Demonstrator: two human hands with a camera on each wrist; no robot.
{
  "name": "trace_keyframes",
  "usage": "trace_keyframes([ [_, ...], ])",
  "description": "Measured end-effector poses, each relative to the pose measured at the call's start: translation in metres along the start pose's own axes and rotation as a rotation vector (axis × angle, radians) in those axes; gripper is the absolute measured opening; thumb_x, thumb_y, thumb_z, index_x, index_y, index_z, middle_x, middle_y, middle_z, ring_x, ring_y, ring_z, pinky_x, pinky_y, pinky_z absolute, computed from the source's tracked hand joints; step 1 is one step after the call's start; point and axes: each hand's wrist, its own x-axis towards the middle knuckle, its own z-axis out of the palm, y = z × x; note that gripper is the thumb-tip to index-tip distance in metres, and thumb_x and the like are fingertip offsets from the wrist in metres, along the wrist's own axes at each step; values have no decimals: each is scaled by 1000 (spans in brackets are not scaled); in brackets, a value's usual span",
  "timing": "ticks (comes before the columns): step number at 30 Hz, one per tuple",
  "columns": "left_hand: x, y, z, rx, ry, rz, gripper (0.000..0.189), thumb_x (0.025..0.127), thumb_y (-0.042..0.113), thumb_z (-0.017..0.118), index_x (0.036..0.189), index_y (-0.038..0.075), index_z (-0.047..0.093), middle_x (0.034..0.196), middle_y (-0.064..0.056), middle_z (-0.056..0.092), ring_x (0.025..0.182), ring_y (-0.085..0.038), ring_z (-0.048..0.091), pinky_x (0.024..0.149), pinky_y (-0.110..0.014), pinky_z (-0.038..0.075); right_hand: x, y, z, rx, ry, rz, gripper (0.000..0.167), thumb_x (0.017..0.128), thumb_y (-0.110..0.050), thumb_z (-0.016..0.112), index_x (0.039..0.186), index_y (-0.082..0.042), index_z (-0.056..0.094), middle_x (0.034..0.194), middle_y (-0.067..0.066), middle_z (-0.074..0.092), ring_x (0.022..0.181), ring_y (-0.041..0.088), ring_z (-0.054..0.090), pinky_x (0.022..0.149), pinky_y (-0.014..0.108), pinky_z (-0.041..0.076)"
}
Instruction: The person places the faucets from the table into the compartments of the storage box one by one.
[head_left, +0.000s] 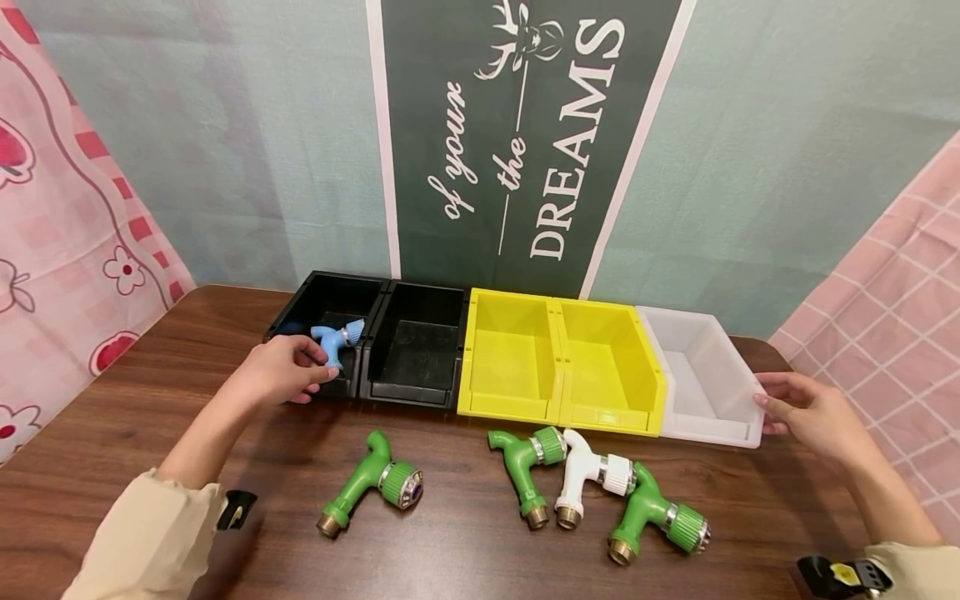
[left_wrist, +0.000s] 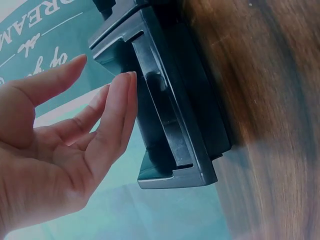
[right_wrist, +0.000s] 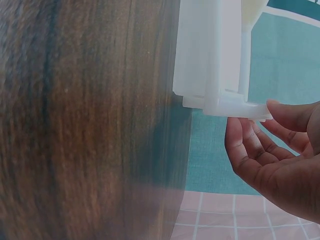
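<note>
My left hand (head_left: 288,367) is at the front of the leftmost black bin (head_left: 330,292), right by a blue tap (head_left: 332,343) in that bin. In the left wrist view, the thumb and fingers (left_wrist: 117,107) stand apart with nothing between them; the blue tap does not show there. At the far right end of the row, my right hand (head_left: 806,412) pinches the side rim of a white bin (head_left: 738,367). Its thumb (right_wrist: 287,115) lies on one face of the rim and the fingers on the other.
Another black bin (head_left: 416,392) and two yellow bins, one left (head_left: 510,404) and one right (head_left: 607,417), fill the row between. In front lie a green tap (head_left: 367,479), a second green tap (head_left: 519,467), a white tap (head_left: 579,475) and a third green tap (head_left: 645,508) on the wooden table (head_left: 450,550).
</note>
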Motion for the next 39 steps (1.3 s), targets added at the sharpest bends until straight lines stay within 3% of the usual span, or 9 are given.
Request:
trace_keyframes([
  [3, -2, 0, 2, 1, 4, 5, 33, 86, 18, 64, 103, -7, 53, 86, -16, 60, 73, -22, 62, 60, -33, 55, -1, -1, 0, -1, 0, -1, 16, 89, -5, 57, 102, -14, 58, 78, -17, 59, 60, 10, 62, 51, 28, 53],
  [5, -3, 1, 4, 2, 8, 12, 31, 85, 18, 64, 102, -7, 54, 83, -13, 60, 70, -20, 62, 59, -33, 55, -1, 0, 0, 11, 0, 0, 21, 89, -5, 58, 99, -23, 57, 78, -17, 59, 60, 10, 62, 51, 27, 53],
  [12, -8, 1, 9, 14, 13, 32, 28, 84, 18, 66, 97, -4, 56, 75, -9, 59, 64, -15, 59, 57, -32, 54, 0, -2, 0, -4, 4, 6, 22, 89, -3, 58, 99, -23, 56, 77, -18, 59, 60, 9, 61, 51, 27, 53],
  [21, -13, 3, 12, 21, 6, 54, 29, 83, 18, 67, 99, -5, 56, 75, -8, 59, 64, -16, 60, 56, -31, 54, 0, -2, 1, -22, 4, 11, 13, 89, -5, 57, 102, -6, 56, 78, -17, 59, 60, 10, 61, 51, 28, 53],
  [32, -19, 6, 17, -33, -59, 44, 34, 84, 18, 66, 104, -6, 54, 83, -9, 62, 72, -18, 60, 58, -31, 54, 1, -2, -1, 51, -7, -4, 33, 89, 0, 56, 95, -33, 55, 77, -17, 60, 59, 10, 61, 50, 26, 52],
  [35, -22, 6, 18, -44, -74, 42, 34, 84, 18, 66, 104, -6, 53, 83, -8, 61, 72, -19, 60, 58, -31, 54, 1, -2, -1, 44, -7, 0, 27, 89, -1, 57, 96, -27, 57, 77, -17, 60, 59, 10, 61, 50, 27, 52],
  [37, -23, 7, 19, -48, -80, 49, 34, 84, 18, 67, 104, -6, 53, 82, -9, 61, 72, -19, 60, 58, -32, 54, 0, -1, 0, 17, -3, 0, 16, 89, -3, 57, 101, -13, 59, 77, -15, 60, 59, 10, 61, 50, 27, 53],
  [39, -25, 8, 20, -47, -85, 54, 33, 84, 17, 67, 103, -6, 54, 82, -10, 61, 71, -19, 60, 58, -33, 54, 1, 0, 0, 12, 4, 10, 16, 89, -3, 57, 105, 0, 57, 76, -11, 61, 59, 11, 61, 50, 27, 53],
])
